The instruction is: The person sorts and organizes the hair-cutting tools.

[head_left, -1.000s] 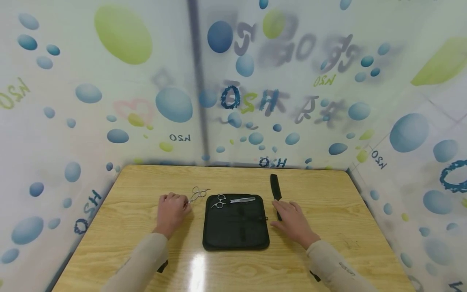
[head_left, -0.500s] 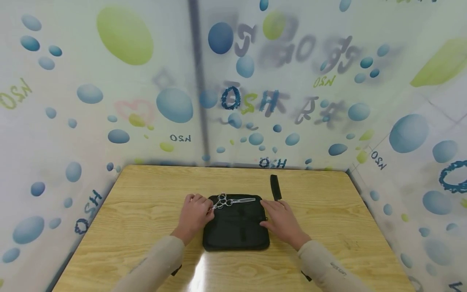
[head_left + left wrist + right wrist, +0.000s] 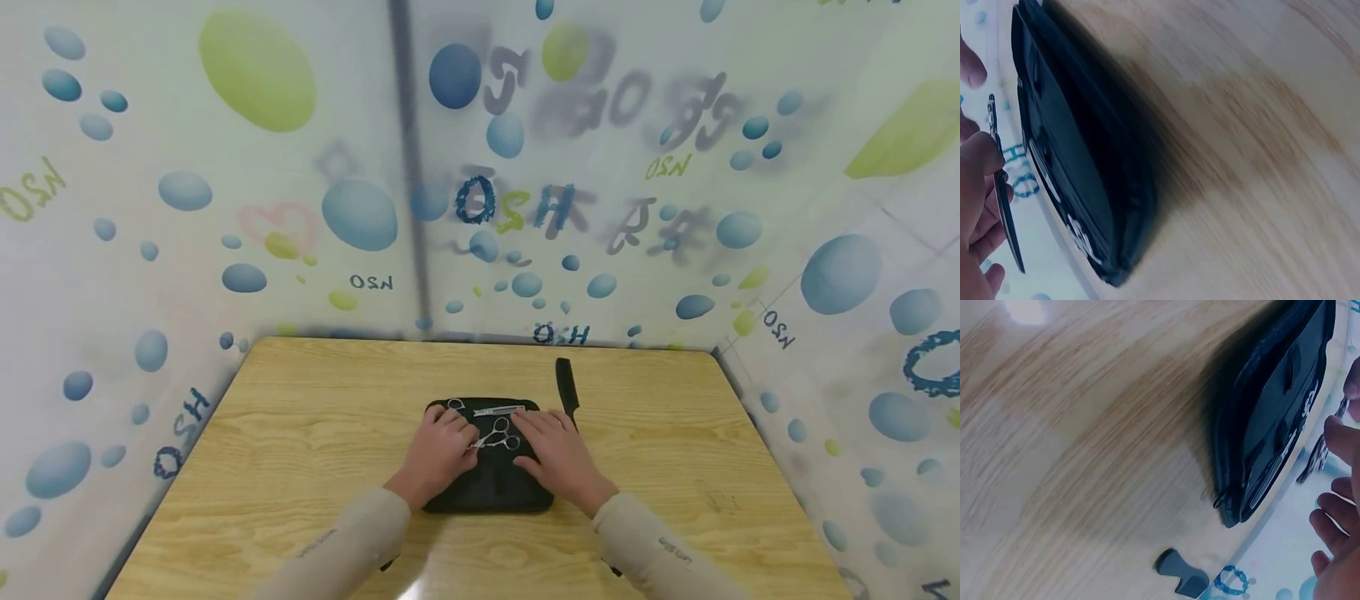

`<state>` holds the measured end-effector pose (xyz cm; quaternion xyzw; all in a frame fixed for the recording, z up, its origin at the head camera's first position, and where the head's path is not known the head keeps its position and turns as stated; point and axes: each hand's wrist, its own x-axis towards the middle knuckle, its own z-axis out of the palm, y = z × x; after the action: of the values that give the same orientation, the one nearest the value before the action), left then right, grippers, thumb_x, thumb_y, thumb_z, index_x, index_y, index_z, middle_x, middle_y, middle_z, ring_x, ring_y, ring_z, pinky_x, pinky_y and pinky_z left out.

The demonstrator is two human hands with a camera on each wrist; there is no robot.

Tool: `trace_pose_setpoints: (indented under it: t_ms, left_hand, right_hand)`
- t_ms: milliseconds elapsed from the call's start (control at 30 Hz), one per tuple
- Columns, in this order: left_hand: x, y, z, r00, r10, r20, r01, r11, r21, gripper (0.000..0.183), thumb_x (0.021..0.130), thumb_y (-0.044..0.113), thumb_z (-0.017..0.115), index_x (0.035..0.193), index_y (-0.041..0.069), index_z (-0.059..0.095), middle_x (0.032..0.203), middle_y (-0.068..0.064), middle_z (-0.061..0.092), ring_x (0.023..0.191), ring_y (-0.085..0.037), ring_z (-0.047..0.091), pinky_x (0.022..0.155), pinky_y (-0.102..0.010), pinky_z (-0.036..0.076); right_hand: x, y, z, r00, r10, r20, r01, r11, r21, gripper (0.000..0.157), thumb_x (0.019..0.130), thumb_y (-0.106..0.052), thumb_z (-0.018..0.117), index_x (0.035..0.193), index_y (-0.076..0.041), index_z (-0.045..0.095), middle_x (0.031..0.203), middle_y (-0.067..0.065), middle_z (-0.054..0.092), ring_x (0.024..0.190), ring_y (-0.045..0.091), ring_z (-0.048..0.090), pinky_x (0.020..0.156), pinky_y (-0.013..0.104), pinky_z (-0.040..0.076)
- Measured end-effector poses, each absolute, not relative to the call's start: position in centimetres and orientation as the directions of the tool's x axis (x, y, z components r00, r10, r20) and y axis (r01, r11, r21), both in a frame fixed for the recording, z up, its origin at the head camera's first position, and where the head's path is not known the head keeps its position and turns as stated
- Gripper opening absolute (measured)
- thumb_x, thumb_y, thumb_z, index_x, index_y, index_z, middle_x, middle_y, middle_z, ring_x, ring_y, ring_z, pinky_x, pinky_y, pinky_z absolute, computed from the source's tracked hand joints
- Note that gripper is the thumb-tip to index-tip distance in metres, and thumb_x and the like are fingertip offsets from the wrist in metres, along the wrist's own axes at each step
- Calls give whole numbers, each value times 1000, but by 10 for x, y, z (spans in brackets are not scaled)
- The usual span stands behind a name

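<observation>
The case (image 3: 498,492) is black, and so is the comb (image 3: 566,383). The scissors (image 3: 495,435), both pairs, are silver. The table (image 3: 315,417) is yellow-tan with browner wood grain. The sleeves (image 3: 352,533) are beige with dark lettering (image 3: 317,543). The wall (image 3: 480,17) is whitish, patterned with blue, teal and lime spots (image 3: 455,76), blue and lime letters (image 3: 554,207), and a grey stripe (image 3: 408,167)

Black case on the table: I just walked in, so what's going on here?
A person's left hand pinches a pair of silver metal scissors above the flat black case. The right hand is open beside the scissors. A second silver pair lies at the case's far part; a long black comb-like tool lies on the wooden table.
</observation>
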<state>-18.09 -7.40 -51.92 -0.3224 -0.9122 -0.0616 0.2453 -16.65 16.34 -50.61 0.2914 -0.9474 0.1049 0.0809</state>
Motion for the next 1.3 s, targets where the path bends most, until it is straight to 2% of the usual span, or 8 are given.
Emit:
trace_pose_setpoints:
  t_ms: [267, 500, 667, 1033, 1300]
  left_hand:
    - [-176, -57, -518, -626, 617, 478, 681, 730, -51, 7, 81, 27, 73, 79, 23, 68, 81, 10, 69, 88, -11, 62, 93, -37, 46]
    - [-174, -52, -514, -616, 652, 442, 713, 700, -41, 6, 83, 29, 72, 83, 23, 71, 85, 9, 71, 90, -12, 61, 92, -36, 45]
    - [-173, -52, -515, -631, 664, 402, 713, 700, -37, 8, 87, 31, 69, 88, 23, 72, 90, 10, 72, 94, -11, 61, 95, -37, 44]
    - [-172, -54, -518, -652, 680, 336, 723, 691, 6, 10, 91, 30, 65, 93, 23, 72, 95, 10, 71, 99, -11, 59, 98, -37, 43]
    - [-172, -54, -521, -652, 678, 339, 726, 687, 24, 10, 92, 30, 66, 96, 24, 73, 97, 11, 71, 101, -11, 60, 99, -39, 44]
  right_hand:
    - [-166, 155, -510, -798, -563, 216, -591, 801, -95, 57, 88, -37, 71, 138, -13, 56, 142, 5, 56, 131, 24, 51, 112, 50, 35]
    - [-166, 155, -507, -793, -569, 218, -595, 800, -79, 34, 85, -35, 74, 116, -21, 70, 125, -4, 67, 125, 20, 55, 112, 47, 35]
    - [-167, 156, -507, -781, -580, 229, -611, 786, -95, 23, 82, -36, 77, 103, -25, 75, 110, -8, 72, 117, 19, 58, 110, 48, 35]
    - [-168, 152, -505, -791, -591, 158, -606, 792, -73, 20, 81, -39, 77, 96, -27, 78, 93, -12, 74, 103, 14, 60, 110, 46, 34]
    - [-166, 150, -504, -802, -585, 117, -591, 807, -11, 20, 82, -42, 76, 97, -29, 78, 93, -12, 74, 101, 15, 60, 108, 45, 35]
